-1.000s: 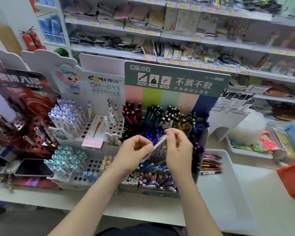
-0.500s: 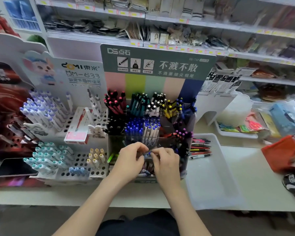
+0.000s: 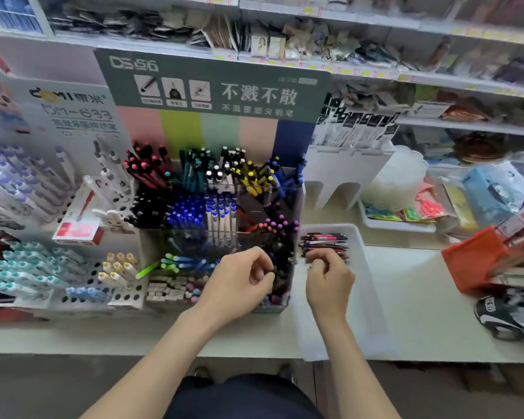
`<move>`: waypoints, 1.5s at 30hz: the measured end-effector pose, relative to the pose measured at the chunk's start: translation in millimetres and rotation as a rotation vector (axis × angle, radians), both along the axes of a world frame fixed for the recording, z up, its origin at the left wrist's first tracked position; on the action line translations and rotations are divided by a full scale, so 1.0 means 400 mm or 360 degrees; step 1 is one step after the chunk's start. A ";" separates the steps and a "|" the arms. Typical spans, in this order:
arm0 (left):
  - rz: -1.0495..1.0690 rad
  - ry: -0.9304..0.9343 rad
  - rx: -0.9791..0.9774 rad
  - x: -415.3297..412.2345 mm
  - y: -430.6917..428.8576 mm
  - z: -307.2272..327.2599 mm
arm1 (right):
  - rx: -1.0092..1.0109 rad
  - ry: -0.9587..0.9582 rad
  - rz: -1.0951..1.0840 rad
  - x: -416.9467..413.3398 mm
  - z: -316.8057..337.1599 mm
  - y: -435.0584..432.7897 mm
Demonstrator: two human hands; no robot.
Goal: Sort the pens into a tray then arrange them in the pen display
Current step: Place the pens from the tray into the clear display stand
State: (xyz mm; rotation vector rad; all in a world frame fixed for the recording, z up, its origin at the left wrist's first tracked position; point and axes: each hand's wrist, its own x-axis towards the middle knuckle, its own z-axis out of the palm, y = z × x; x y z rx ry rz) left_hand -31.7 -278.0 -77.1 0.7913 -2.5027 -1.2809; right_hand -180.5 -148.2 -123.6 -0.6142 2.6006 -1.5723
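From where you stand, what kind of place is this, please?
Most likely a stationery shop. A branded pen display stands on the counter, packed with pens sorted by colour; a second pen stand is beside it; behind, the shelves carry packaged goods with yellow price tags along their edges.

Both forearms are bare, with no sleeves reaching them. The left hand (image 3: 239, 282) and right hand (image 3: 328, 278) wear nothing. Dark navy clothing (image 3: 242, 397) covers the lap below.
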 end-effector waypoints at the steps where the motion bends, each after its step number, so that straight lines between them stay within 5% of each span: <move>1: -0.0062 -0.0032 0.0013 -0.028 0.032 -0.003 | 0.0137 -0.0052 0.0019 -0.042 -0.025 0.029; 7: -0.0411 -0.0383 -0.0106 -0.197 0.203 -0.083 | 0.1000 0.0104 0.0461 -0.252 -0.183 0.157; 12: -0.0361 -0.0858 -0.0336 -0.288 0.280 -0.201 | 0.1453 0.0376 0.0844 -0.357 -0.255 0.160; 21: -0.0336 -0.1371 -0.0676 -0.334 0.330 -0.286 | 0.1634 0.0571 0.1094 -0.470 -0.330 0.056; 35: -0.0257 -0.1371 -0.0776 -0.352 0.315 -0.289 | 0.1740 0.1074 0.1151 -0.460 -0.409 0.083; 45: -0.0253 -0.1439 -0.0634 -0.354 0.318 -0.277 | 0.1902 0.0436 0.1369 -0.479 -0.338 0.052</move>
